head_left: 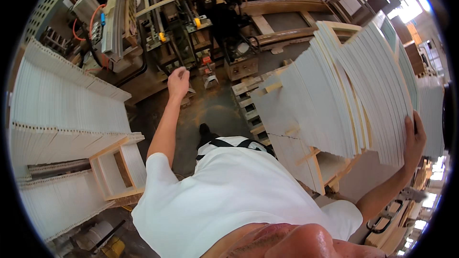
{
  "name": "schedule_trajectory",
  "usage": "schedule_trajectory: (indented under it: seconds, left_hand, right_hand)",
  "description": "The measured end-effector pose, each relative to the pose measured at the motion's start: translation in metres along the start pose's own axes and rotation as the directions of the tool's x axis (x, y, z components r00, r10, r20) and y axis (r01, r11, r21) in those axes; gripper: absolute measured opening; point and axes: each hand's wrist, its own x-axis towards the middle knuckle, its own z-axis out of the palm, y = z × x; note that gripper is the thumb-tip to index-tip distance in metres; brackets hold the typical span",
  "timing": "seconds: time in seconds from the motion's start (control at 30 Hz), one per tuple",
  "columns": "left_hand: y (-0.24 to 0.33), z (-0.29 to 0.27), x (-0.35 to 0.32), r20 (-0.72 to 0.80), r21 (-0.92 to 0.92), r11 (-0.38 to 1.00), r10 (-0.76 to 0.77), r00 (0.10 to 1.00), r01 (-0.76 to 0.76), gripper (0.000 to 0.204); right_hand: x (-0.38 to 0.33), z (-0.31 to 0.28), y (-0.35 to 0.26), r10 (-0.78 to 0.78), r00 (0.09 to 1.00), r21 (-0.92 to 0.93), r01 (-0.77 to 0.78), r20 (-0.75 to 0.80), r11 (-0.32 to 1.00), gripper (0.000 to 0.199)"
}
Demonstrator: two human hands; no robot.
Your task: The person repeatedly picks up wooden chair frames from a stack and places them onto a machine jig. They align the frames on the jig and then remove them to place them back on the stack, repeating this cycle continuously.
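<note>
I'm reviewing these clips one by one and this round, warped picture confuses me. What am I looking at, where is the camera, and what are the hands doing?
There is no machine filming here: a person wears a wide fisheye camera on the head, looking down, so straight edges bend and the person's own white shirt fills the lower middle. The setting is a workshop with machinery ahead and a wooden pallet on the floor. The left hand is stretched forward in the air, loosely curled and holding nothing. The right hand grips the edge of a leaning stack of white panels. More white panels are stacked at the left, beside an open wooden box frame.
</note>
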Motion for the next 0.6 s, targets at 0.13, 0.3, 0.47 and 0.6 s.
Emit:
schedule_trajectory:
  seconds: [0.13, 0.3, 0.47, 0.6]
  left_hand:
    - [0.048, -0.015, 0.065, -0.064, -0.085, 0.981, -0.183, 0.981, 0.177, 0.035]
    - [0.061, -0.016, 0.17, 0.05, -0.465, 0.823, -0.345, 0.937, 0.328, 0.043]
    - [0.049, -0.012, 0.277, 0.113, -0.704, 0.607, -0.419, 0.901, 0.37, 0.052]
    - [0.057, -0.001, 0.336, 0.149, -0.792, 0.472, -0.467, 0.872, 0.388, 0.057]
  right_hand:
    - [0.015, 0.0, -0.012, 0.055, 0.998, -0.023, -0.055, -0.003, 0.998, 0.052]
    - [0.038, 0.006, -0.049, -0.079, 0.994, -0.068, 0.075, -0.072, 0.995, 0.045]
    - [0.053, 0.031, -0.142, -0.27, 0.963, 0.023, 0.27, 0.001, 0.963, 0.036]
    - [0.054, 0.06, -0.236, -0.408, 0.91, 0.143, 0.395, 0.074, 0.907, 0.033]
